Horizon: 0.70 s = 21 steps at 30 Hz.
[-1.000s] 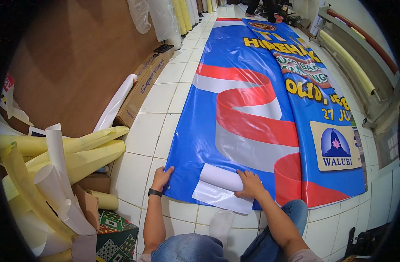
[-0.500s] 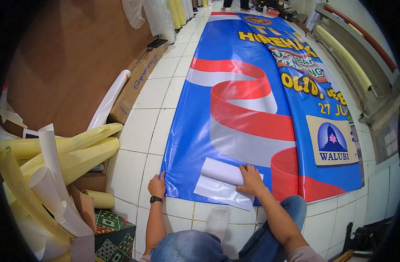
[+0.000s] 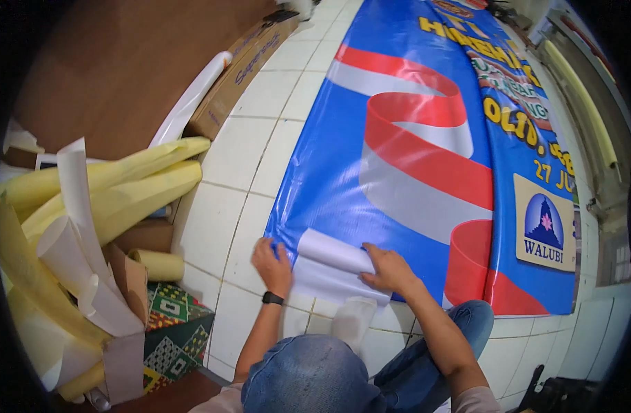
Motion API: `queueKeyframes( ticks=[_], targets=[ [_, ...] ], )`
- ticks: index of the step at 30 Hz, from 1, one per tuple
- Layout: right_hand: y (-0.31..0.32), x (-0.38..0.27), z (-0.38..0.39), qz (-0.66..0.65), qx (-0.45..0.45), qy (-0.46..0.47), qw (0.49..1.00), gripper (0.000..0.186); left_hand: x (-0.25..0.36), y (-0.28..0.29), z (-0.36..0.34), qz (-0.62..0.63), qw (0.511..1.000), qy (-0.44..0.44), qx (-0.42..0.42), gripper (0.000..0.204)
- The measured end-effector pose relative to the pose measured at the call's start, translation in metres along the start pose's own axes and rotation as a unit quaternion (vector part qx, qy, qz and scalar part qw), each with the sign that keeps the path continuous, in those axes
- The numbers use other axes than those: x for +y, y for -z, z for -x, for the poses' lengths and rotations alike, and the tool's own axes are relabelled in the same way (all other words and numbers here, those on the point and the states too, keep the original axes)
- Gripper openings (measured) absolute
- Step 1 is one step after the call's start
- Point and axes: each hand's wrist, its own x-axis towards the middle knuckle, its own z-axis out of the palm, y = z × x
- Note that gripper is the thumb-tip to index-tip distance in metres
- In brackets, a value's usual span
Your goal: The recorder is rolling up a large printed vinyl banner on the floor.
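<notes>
A large blue printed banner (image 3: 329, 179) with a red-and-white ribbon design lies spread on the floor. On its near left corner rests a partly rolled white sheet (image 3: 335, 252), its loose flap hanging over the banner's near edge. My left hand (image 3: 271, 267), with a dark band on the wrist, grips the wrinkled banner corner beside the sheet's left end. My right hand (image 3: 391, 268) has the right end of the rolled sheet between thumb and fingers. Part of the banner edge is hidden beneath the white sheet.
White floor tiles (image 3: 250, 172) run along the banner's left side. Yellow and white rolls (image 3: 116, 182) lean at the left, near a green patterned box (image 3: 178, 330). A long cardboard box (image 3: 240, 76) lies farther off. At right, a pale yellow roll (image 3: 581, 103) sits on a rack.
My left hand has shifted along the banner corner toward the white sheet. The sheet now lies nearer the banner's left edge, with my right hand still on it. The head view has also shifted.
</notes>
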Motion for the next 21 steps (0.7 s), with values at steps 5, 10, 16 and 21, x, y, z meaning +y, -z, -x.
queueKeyframes(
  ticks=[5, 10, 16, 21],
  targets=[
    [-0.005, -0.004, -0.054, 0.025, -0.017, 0.013, 0.999, 0.063, 0.042, -0.008, 0.064, 0.029, 0.978, -0.140, -0.155, 0.045],
    [-0.008, -0.017, -0.086, 0.124, 0.086, 0.034, 0.988, 0.065, 0.022, -0.012, 0.059, -0.045, 0.969, -0.099, -0.221, 0.072],
    [-0.009, -0.021, -0.103, 0.152, 0.022, 0.017, 0.988, 0.066, 0.008, -0.007, 0.050, -0.083, 0.970, -0.072, -0.216, 0.079],
    [0.008, -0.020, -0.105, 0.133, 0.012, 0.027, 0.991, 0.067, 0.015, -0.012, 0.046, -0.097, 0.972, -0.065, -0.205, 0.079]
  ],
)
